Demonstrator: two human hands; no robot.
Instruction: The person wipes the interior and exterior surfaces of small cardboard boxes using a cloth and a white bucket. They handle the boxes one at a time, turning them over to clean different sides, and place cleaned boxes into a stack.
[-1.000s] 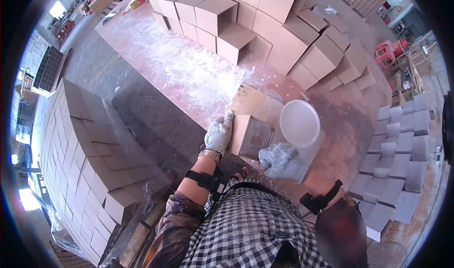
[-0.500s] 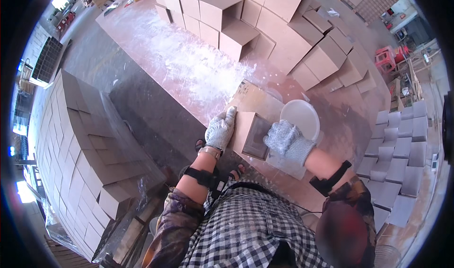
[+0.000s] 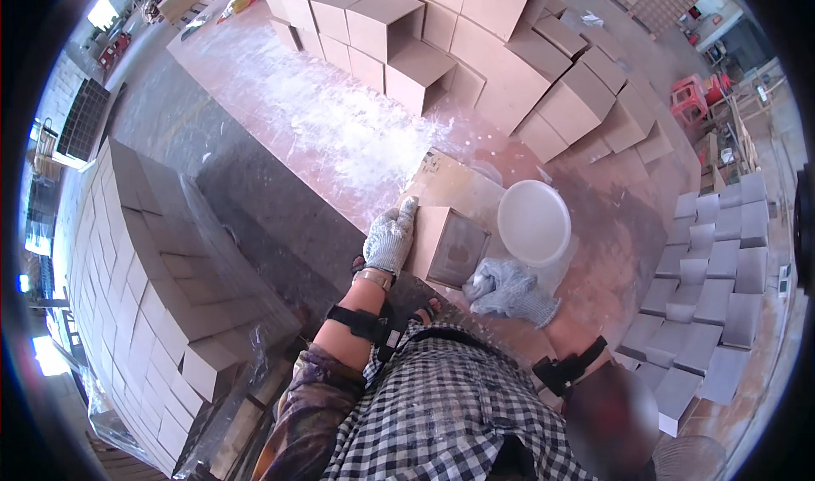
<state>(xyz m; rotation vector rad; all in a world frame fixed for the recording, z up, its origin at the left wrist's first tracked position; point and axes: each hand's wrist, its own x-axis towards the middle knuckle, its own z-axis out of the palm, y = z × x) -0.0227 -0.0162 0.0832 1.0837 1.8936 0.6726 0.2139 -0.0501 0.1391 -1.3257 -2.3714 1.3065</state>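
Observation:
A brown box (image 3: 429,239) with a greyish, see-through-looking face (image 3: 458,250) stands on a worn board (image 3: 454,188) at the near edge of the table. My left hand (image 3: 391,236), in a grey knit glove, grips the box's left side, thumb pointing up along its edge. By the near right corner of that face is my right hand (image 3: 512,290), gloved too, with its fingers curled in a pinch. Whatever they hold, if anything, is hidden. Just beyond the right hand sits a round white tub (image 3: 534,223).
Stacked brown boxes (image 3: 501,73) line the table's far side. White powder covers much of the reddish tabletop (image 3: 314,116). To the left rises a tall wrapped stack of boxes (image 3: 140,286); more boxes (image 3: 713,277) stand at right, below red stools (image 3: 689,99).
My right hand has moved nearer to me and slightly left, from the face's right edge to its near corner. More of the tub shows now. My left hand stays on the box.

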